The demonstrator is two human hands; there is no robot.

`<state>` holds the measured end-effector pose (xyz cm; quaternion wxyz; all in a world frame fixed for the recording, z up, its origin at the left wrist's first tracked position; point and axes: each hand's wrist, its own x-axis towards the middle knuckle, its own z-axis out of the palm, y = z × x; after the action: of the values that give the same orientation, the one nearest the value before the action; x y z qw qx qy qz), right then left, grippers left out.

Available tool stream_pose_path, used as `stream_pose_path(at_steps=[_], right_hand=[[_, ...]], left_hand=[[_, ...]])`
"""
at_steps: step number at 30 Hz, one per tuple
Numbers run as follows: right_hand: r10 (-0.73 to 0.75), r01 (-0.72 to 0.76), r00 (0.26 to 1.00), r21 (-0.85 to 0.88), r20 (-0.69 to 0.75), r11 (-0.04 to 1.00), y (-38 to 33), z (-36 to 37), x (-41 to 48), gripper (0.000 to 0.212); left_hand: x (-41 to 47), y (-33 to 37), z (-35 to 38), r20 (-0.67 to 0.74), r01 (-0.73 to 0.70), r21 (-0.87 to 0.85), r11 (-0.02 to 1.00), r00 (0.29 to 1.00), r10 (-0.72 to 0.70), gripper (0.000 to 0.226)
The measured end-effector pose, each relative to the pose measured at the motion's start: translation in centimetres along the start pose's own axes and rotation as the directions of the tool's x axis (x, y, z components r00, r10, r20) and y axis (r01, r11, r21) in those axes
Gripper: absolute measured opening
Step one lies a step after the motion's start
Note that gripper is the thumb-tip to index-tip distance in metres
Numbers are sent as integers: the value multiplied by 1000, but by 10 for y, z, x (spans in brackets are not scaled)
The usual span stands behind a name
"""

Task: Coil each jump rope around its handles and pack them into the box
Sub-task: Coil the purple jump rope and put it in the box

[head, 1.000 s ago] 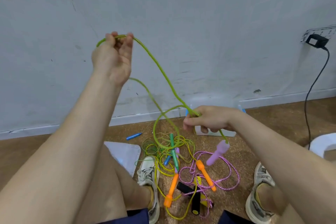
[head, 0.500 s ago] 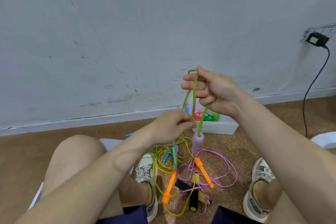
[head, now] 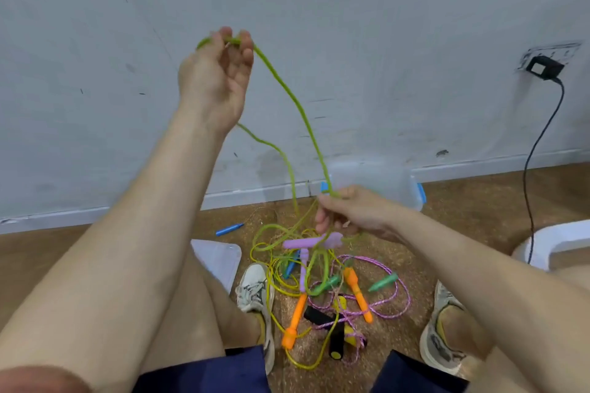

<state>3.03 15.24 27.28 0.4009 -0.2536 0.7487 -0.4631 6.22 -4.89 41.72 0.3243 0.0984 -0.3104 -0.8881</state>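
Pinching high: left grip (head: 220, 73), fingertips closed on green rope (head: 300, 108).
Pinching low: right grip (head: 354, 215), same rope, above purple handle (head: 314, 241).
Floor (head: 479, 201): other ropes (head: 319, 290) tangled.

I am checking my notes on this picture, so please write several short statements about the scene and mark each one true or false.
1. The left hand pinches the green plastic rope high in front of the grey wall. True.
2. The right hand holds nothing. False: it grips the same green rope, just above the pale purple plastic handles.
3. The clear plastic box stands on the brown floor by the wall. True.
4. The two orange plastic handles lie inside the box. False: they lie on the floor, between the white shoes.
5. The black charger lies unplugged on the floor. False: it sits in the wall socket.
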Motion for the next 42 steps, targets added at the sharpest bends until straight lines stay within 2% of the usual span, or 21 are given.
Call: stream_pose_path(at_steps=[2, 4, 6, 8, 10, 15, 17, 20, 22, 23, 25, 27, 28, 30, 32, 34, 36, 37, 38, 40, 42], right_hand=[[-24, 38, 996, 164, -86, 986, -16, -6, -3, 41], [-65, 103, 989, 298, -136, 949, -43, -11, -9, 41], [-110, 162, 981, 367, -160, 916, -65, -16, -12, 38], [-124, 181, 975, 343, -182, 922, -83, -17, -15, 37], [-107, 170, 971, 308, -213, 936, -92, -17, -16, 37], [-99, 238, 944, 439, -316, 866, -103, -24, -18, 36], [-135, 251, 959, 516, -251, 819, -101, -27, -22, 42], [-134, 132, 991, 422, -26, 897, -77, -15, -29, 54], [-123, 94, 987, 244, 106, 965, -52, 4, -28, 35], [-112, 89, 986, 182, 121, 979, -41, 12, -25, 23], [-94, 89, 994, 84, 53, 992, -24, 20, -21, 9], [-69, 67, 997, -41, -42, 997, -13, 21, -21, 13], [-61, 56, 994, -62, -88, 997, -9, 21, -23, 17], [-84, 92, 975, 29, -206, 995, -8, 20, -23, 21], [-120, 187, 939, 185, -323, 965, -22, 15, -25, 21], [-147, 282, 911, 323, -385, 903, -48, 7, -28, 20], [-183, 348, 901, 402, -394, 847, -75, -2, -32, 20], [-199, 363, 900, 412, -389, 836, -87, -5, -33, 21], [-206, 366, 900, 413, -383, 834, -97, -6, -33, 22], [-180, 350, 906, 437, -383, 829, -109, -8, -31, 23], [-117, 324, 916, 536, -384, 779, -116, -13, -29, 23]], left_hand=[[-8, -10, -20, -63, 56, 310, 949, 997, -39, 16], [-36, -30, -42, -23, 192, 664, 722, 971, -237, 14], [-69, -48, -57, 76, 219, 852, 476, 847, -526, 15], [-89, -56, -60, 183, 153, 885, 439, 754, -631, 16], [-94, -58, -58, 245, 72, 886, 459, 766, -594, 19], [-92, -54, -68, 313, -166, 940, 299, 769, -557, 18], [-94, -49, -66, 316, -152, 920, 362, 833, -454, 19], [-87, -32, -38, 268, -93, 755, 649, 947, -177, 21], [-74, -17, -15, 229, -105, 607, 788, 972, -47, 20], [-67, -9, -7, 208, -109, 543, 833, 978, -8, 20], [-57, 3, 3, 159, -123, 422, 898, 985, 60, 20], [-49, 15, 7, 121, -139, 283, 949, 987, 108, 20], [-44, 21, 7, 106, -150, 227, 962, 986, 129, 19], [-36, 27, 2, 71, -144, 164, 976, 988, 134, 18], [-36, 19, -10, 28, -72, 218, 973, 997, 68, 13], [-50, -7, -31, 35, 64, 435, 898, 995, -88, 14], [-74, -39, -56, 104, 198, 690, 696, 925, -365, 25], [-87, -51, -64, 155, 205, 794, 572, 841, -518, 30], [-96, -61, -72, 210, 145, 880, 453, 735, -644, 36], [-107, -75, -79, 264, -30, 954, 299, 555, -789, 41], [-113, -81, -81, 240, -94, 970, 224, 500, -832, 38]])
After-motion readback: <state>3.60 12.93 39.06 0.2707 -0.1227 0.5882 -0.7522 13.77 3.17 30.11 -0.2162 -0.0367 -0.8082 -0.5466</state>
